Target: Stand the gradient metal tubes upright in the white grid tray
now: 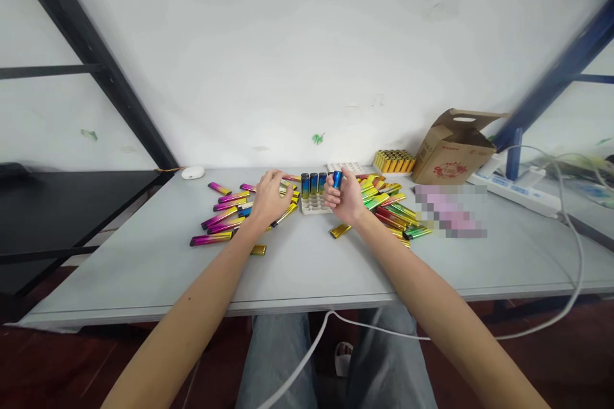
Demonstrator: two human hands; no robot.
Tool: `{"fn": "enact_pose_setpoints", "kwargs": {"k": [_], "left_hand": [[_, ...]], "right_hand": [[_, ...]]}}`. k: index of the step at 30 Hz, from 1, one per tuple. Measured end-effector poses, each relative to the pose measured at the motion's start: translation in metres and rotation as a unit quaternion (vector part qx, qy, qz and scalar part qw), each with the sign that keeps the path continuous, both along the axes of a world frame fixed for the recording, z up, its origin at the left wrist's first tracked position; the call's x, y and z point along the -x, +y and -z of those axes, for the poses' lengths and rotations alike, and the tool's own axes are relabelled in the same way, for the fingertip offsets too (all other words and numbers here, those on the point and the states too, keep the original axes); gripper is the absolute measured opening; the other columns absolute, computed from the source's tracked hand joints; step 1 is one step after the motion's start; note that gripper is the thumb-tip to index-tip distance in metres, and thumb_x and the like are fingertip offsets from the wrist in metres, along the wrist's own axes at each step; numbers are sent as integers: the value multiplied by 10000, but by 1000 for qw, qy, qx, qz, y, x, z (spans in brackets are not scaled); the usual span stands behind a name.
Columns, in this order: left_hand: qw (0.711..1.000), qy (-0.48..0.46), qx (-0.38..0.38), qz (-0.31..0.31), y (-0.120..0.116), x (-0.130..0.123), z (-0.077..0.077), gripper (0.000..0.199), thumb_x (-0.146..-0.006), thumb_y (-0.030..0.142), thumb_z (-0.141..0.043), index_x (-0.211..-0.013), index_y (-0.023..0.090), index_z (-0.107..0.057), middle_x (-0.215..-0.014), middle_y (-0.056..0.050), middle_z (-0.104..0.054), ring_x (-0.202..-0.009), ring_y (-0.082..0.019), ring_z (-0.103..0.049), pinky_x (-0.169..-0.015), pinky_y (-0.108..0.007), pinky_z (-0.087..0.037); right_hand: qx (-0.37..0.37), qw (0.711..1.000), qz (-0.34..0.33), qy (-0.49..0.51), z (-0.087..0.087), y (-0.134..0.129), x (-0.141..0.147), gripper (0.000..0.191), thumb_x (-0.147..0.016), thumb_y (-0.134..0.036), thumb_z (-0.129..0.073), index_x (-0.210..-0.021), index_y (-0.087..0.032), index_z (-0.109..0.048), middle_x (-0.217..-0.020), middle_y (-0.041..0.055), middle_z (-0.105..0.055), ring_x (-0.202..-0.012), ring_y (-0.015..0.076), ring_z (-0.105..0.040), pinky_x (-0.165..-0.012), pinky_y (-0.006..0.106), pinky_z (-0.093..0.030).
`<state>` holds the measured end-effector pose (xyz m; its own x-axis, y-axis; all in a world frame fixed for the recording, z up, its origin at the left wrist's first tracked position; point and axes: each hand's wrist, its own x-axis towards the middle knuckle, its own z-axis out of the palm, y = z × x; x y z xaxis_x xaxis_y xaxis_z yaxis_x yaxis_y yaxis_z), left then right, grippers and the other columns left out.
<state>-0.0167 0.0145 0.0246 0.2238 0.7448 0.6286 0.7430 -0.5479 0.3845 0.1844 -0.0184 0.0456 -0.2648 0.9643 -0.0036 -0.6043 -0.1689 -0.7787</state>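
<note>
Lengthwise, the blue case (337, 179) stands nearly upright — right fingers (329, 195) gripping it, left (273, 176) open.

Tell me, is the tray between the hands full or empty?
Partly filled: blue pieces stand in the white tray, while its front holes show bare.

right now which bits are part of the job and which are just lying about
Likely in the job:
- blue tube in the right hand
- white tray with upright tubes
- loose shiny tubes on both sides
- packed gold tubes

Seemingly lying about:
- cardboard box
- small white case
- power strip
</note>
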Motion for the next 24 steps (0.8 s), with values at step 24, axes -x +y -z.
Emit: {"fn": "enact_pose_setpoints", "kwargs": {"k": [24], "left_hand": [[1000,22,4,-6,3,-1,8,227,-888,239,-529,-1087,202,-632,-1151,-102,-593,-1101,-284,-568,-989,-450,-460]], "right_hand": [[3,1000,-23,-4,3,0,3,385,-894,-475,-325,-611,-216,-362,-465,-91,-179,-394,76,-91,-346,177,-186]]}}
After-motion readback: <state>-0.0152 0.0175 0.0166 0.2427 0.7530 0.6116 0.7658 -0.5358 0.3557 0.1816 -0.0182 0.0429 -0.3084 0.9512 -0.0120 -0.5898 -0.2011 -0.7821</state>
